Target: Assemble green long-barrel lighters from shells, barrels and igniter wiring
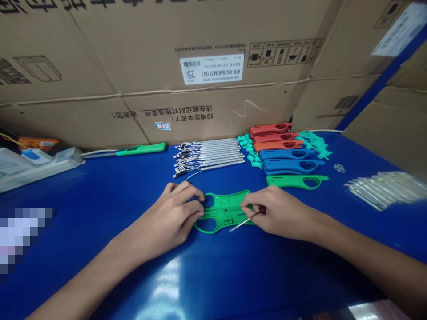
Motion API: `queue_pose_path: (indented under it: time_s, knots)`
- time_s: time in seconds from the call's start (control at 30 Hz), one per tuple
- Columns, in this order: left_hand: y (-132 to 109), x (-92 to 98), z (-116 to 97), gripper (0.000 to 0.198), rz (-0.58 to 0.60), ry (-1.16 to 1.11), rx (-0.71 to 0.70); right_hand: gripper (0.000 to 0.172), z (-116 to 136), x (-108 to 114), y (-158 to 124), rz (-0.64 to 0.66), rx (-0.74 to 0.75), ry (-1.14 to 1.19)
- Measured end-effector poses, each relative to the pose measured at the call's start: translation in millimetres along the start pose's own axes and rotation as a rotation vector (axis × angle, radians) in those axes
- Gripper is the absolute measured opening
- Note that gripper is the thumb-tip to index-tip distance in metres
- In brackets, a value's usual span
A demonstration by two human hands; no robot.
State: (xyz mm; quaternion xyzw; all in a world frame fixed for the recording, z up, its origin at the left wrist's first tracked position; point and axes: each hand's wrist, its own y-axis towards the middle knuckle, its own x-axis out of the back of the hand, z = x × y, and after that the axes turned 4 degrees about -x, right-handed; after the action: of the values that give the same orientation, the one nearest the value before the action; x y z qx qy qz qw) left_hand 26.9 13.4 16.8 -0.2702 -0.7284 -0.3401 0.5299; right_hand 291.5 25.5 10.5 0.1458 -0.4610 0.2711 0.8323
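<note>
Two green plastic shell halves [230, 209] lie side by side on the blue table, their inner faces up. My left hand [178, 211] is closed over their left ends, beside the oval handle openings; what its fingertips pinch is too small to make out. At the right end, my right hand [271, 209] is curled round the dark handle of a screwdriver [245, 222], whose thin metal shaft points down and left across the lower half. The fingertips of my right hand are at the shells' right part.
Behind the shells are metal rods with wires [220, 153], teal pieces [250, 149], and red, blue and green casings [290, 166]. Clear-wrapped parts [383, 189] lie right. A power strip [43, 171] and a green casing [143, 149] are left. Cardboard [200, 102] stands behind.
</note>
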Motion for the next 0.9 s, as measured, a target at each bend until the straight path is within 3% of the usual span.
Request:
queue_pose_path:
  time_s: [0.47,0.9]
  knots:
    - [2.0,1.5,-0.8,0.018,-0.005,0.036,-0.032,0.019,-0.8,-1.2,-2.0,-0.080,0.069,-0.036]
    - [2.4,0.9,-1.5,0.022,0.027,0.006,0.003,0.022,-0.4,1.1,-0.1,-0.002,0.032,-0.020]
